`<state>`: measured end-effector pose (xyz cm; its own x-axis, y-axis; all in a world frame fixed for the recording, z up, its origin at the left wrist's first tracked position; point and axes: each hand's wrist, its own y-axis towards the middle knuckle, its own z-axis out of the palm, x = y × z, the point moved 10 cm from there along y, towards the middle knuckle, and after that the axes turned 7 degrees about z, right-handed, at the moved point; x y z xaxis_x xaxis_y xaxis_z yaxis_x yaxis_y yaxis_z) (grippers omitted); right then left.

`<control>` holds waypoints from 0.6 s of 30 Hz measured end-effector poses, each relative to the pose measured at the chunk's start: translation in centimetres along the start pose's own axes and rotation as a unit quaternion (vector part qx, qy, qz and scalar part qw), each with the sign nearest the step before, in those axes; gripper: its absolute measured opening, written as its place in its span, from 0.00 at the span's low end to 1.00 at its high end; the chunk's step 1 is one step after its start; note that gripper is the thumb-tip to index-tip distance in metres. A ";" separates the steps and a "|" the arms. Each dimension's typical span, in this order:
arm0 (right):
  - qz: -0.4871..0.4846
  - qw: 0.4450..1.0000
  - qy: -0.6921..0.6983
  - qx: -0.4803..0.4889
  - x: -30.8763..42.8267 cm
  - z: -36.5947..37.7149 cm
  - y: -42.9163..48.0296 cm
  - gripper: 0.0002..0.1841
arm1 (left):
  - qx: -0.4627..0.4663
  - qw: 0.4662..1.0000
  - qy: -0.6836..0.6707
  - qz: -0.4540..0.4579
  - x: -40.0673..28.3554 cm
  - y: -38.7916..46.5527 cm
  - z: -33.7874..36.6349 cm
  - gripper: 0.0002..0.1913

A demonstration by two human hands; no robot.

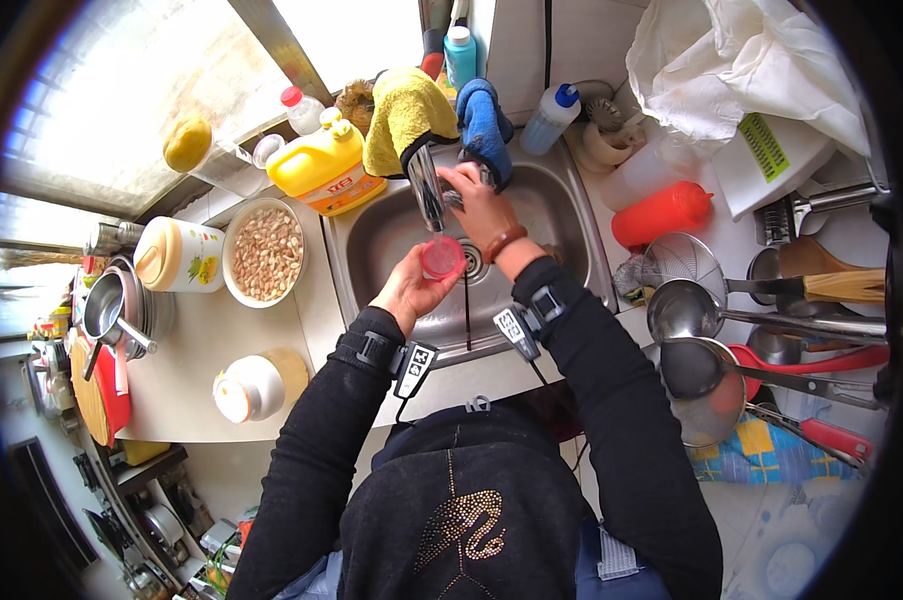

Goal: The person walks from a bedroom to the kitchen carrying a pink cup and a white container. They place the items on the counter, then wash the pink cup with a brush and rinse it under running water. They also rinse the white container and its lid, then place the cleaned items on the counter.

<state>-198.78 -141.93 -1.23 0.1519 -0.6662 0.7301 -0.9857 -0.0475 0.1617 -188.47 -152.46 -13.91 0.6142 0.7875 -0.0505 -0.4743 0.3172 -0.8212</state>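
Observation:
My left hand (410,285) holds a small round pinkish-red plastic lid (442,258) beneath the chrome faucet (426,191), over the stainless steel sink (376,255). A short stream of water seems to run from the spout into the lid. My right hand (484,210) is up beside the faucet, its fingers next to the spout. Under those fingers shows a grey, crumpled, metallic-looking scrubber (453,199), mostly hidden by the hand. A yellow cloth (406,112) hangs over the faucet, and a blue cloth (483,124) drapes over a chrome fitting to its right.
Left of the sink stand a yellow detergent jug (324,169), a bowl of peanuts (265,251), a lidded white tub (181,255) and a jar (260,386). To the right lie a red squeeze bottle (661,214), a wire strainer (682,264) and several ladles (684,309).

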 end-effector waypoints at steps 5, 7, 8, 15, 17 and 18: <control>0.052 0.998 -0.023 0.025 0.9 -3.0 -6.3 0.17 | 0.011 0.998 0.033 0.061 -1.6 0.5 -0.5 0.18; 0.047 0.997 -0.010 0.057 2.3 -1.8 -9.0 0.16 | 0.001 0.994 0.083 0.073 -2.2 0.7 -1.4 0.16; 0.016 0.999 -0.007 0.042 3.6 -1.5 -10.0 0.17 | 0.011 0.992 0.104 0.071 -2.4 0.8 -1.4 0.16; 0.047 0.982 -0.150 0.106 4.3 3.9 -11.8 0.17 | 0.018 0.962 0.259 0.084 -1.6 -0.1 -1.7 0.21; 0.073 0.972 -0.182 0.129 3.4 4.4 -11.5 0.13 | 0.030 0.963 0.253 0.083 -1.1 -0.4 -1.2 0.21; 0.096 0.962 -0.199 0.158 2.8 4.9 -11.5 0.11 | 0.029 0.963 0.257 0.080 -0.9 -0.4 -1.3 0.21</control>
<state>-187.40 -146.91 -4.31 -0.0135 -0.9148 0.4037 -0.9754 -0.0768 -0.2066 -188.00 -153.98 -14.23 0.7537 0.4683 -0.4612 -0.6149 0.2544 -0.7465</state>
